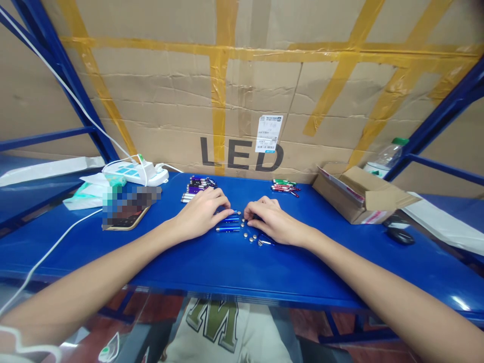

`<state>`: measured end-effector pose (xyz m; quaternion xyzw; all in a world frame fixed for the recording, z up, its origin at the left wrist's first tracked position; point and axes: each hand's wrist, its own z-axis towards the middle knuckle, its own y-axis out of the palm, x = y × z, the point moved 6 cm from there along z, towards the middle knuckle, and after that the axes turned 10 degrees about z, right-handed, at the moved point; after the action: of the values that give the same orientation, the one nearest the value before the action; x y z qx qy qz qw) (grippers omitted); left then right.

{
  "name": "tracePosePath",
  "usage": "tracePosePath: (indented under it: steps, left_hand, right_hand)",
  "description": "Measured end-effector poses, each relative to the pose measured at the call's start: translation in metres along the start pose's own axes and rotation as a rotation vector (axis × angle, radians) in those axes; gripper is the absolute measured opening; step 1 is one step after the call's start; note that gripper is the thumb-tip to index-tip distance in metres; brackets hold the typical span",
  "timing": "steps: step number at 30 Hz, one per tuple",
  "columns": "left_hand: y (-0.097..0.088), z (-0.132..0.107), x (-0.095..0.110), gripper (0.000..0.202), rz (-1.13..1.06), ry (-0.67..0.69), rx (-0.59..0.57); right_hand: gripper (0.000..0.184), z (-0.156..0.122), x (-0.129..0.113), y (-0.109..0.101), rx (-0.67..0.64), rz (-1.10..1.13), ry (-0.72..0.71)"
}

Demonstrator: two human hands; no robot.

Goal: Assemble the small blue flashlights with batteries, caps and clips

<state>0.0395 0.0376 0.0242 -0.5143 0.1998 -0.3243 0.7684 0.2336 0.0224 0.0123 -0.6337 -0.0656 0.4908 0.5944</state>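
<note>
My left hand (201, 213) is over a short row of blue metal tubes, like small flashlight bodies. Its thumb and forefinger close on the end of the farthest blue tube, which they mostly cover. Two more blue tubes (228, 229) lie parallel, nearer me. Just to the right, my right hand (270, 220) has its fingers curled and thumb tucked in, low over the table; what they pinch is hidden. Several small silver button cells (245, 235) are scattered between and below the hands. Dark blue parts with a silver clip (267, 240) lie partly under my right palm.
Purple, black and silver tubes (196, 189) lie behind my left hand; green and red ones (284, 188) lie farther right. A phone (130, 217), a power strip (136, 172) and cables sit left. An open carton (355, 194), a mouse (401, 236) and a bottle (389, 157) stand right.
</note>
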Motion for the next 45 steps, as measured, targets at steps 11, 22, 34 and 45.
tracePosePath:
  steps: [11, 22, 34, 45]
  left_hand:
    - [0.0006, 0.0, -0.001, 0.036, 0.008, 0.001, -0.005]
    - [-0.0005, -0.0002, -0.001, 0.033, -0.001, -0.004, 0.009]
    - [-0.0012, -0.0002, -0.001, 0.031, 0.0, -0.002, 0.004]
    - [0.0005, 0.0, -0.0016, 0.033, -0.002, 0.001, 0.007]
  right_hand:
    - [0.02, -0.0011, -0.0046, -0.001, -0.003, -0.063, -0.016]
    - [0.012, -0.0017, -0.0037, -0.0019, -0.023, -0.042, -0.052]
    - [0.007, -0.0004, -0.0031, -0.0034, -0.026, -0.008, -0.002]
    - [0.009, -0.001, -0.002, 0.0005, -0.089, 0.038, 0.082]
